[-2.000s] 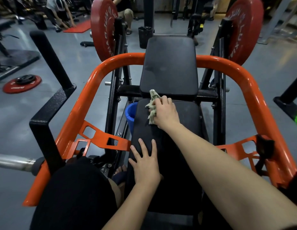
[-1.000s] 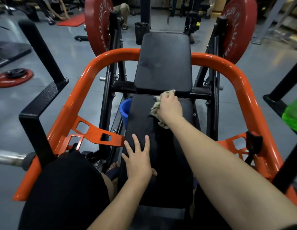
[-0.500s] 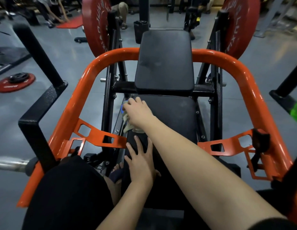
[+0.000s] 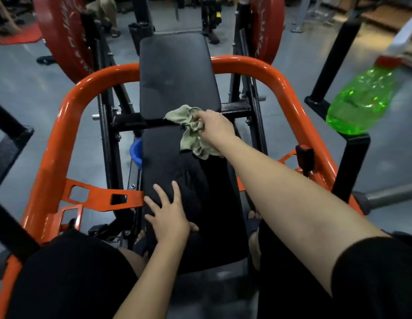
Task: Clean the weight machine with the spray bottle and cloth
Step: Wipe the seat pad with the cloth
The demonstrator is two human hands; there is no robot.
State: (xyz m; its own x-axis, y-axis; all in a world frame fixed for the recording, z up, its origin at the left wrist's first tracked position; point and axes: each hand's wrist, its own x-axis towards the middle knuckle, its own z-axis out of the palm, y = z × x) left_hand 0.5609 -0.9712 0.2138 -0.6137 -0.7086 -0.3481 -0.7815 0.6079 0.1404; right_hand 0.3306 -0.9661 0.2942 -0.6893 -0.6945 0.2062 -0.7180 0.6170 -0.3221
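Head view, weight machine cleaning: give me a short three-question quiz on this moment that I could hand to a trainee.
1. The right hand grips the cloth at which part of the seat pad? A) the far end, by the upper pad; B) the middle; C) the near edge.
2. True or false: the left hand holds the spray bottle.
3. Fill in: the spray bottle's body is ___ in colour.

Key: 1 A. 2 False: the left hand rests flat on the seat pad, and the spray bottle sits apart at the right. 3 Green.
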